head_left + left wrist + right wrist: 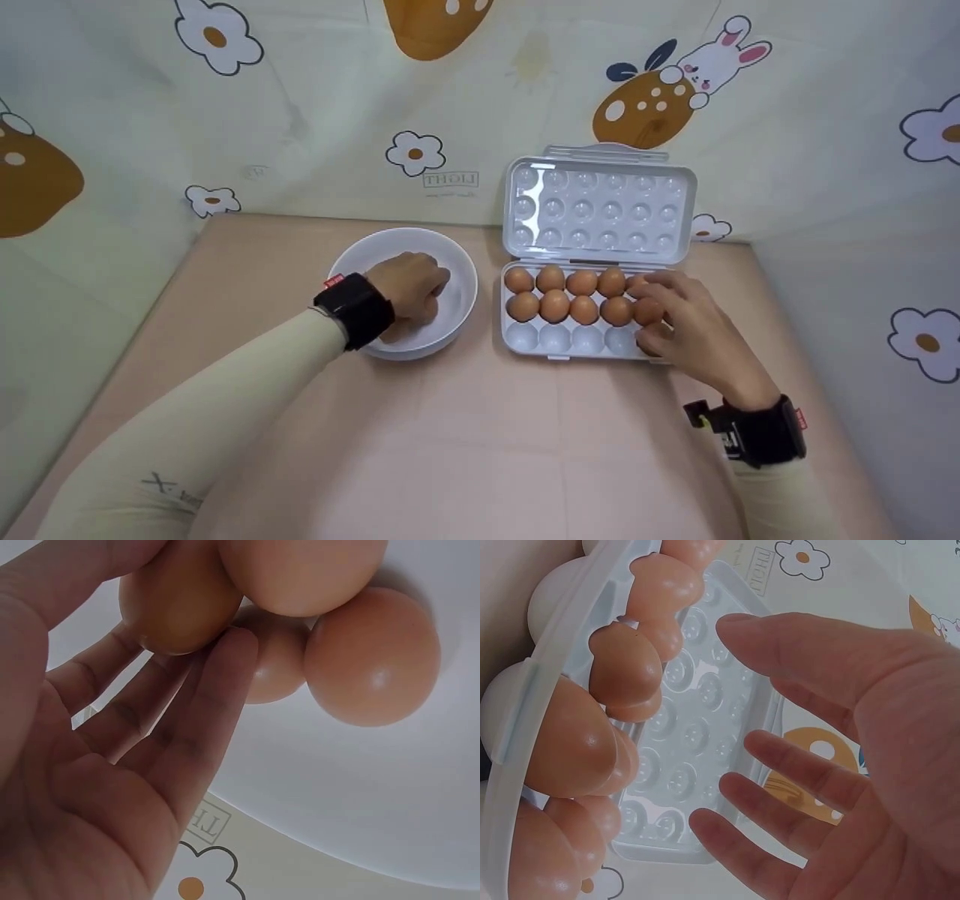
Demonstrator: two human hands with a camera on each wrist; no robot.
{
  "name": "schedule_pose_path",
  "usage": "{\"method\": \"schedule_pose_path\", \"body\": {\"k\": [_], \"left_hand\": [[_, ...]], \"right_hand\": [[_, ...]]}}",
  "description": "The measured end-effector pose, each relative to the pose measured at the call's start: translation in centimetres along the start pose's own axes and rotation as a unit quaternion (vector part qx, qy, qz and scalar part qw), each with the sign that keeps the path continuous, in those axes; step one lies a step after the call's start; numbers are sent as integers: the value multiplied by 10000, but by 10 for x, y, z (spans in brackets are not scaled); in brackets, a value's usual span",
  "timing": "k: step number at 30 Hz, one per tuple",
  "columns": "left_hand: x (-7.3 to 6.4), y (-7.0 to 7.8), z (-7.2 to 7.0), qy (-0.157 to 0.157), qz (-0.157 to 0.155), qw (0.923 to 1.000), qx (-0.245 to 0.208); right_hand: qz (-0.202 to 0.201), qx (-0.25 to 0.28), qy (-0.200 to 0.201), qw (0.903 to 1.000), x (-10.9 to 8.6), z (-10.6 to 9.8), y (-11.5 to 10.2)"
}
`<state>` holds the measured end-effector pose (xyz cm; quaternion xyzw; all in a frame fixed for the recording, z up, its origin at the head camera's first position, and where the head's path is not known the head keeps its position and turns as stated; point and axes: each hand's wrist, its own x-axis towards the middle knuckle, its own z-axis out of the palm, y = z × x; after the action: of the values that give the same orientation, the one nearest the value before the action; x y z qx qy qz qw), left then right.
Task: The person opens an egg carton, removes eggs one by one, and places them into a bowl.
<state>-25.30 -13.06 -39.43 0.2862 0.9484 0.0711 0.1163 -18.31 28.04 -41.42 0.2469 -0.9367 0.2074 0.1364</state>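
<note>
My left hand (409, 285) reaches down into a white bowl (463, 307). In the left wrist view its thumb and fingers close around a brown egg (180, 604), while other eggs (373, 656) lie against it. Over the right end of a white egg carton (510, 341), my right hand (694, 326) hovers with fingers spread and nothing held. Brown eggs (555, 306) fill most of the two back rows. One more egg (649, 342) shows in the front row under the right hand, partly hidden. In the right wrist view, the fingers (810, 769) stand apart from the carton's eggs (574, 739).
The carton's dimpled lid (600, 206) stands raised at the back, near a patterned cloth wall (322, 112). Bowl and carton stand side by side on a pinkish table (480, 450). Cloth also hangs along both sides.
</note>
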Motion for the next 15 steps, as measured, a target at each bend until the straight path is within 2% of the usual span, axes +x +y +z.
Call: {"method": "schedule_pose_path", "body": {"k": [9,15], "left_hand": [[-4,0,-1,147,177,9997,-127],[-8,3,-10,-27,-148,9990,-417]], "right_hand": [[-98,26,116,9999,-1,-1,3],[-12,86,25,10000,-1,-4,6]]}}
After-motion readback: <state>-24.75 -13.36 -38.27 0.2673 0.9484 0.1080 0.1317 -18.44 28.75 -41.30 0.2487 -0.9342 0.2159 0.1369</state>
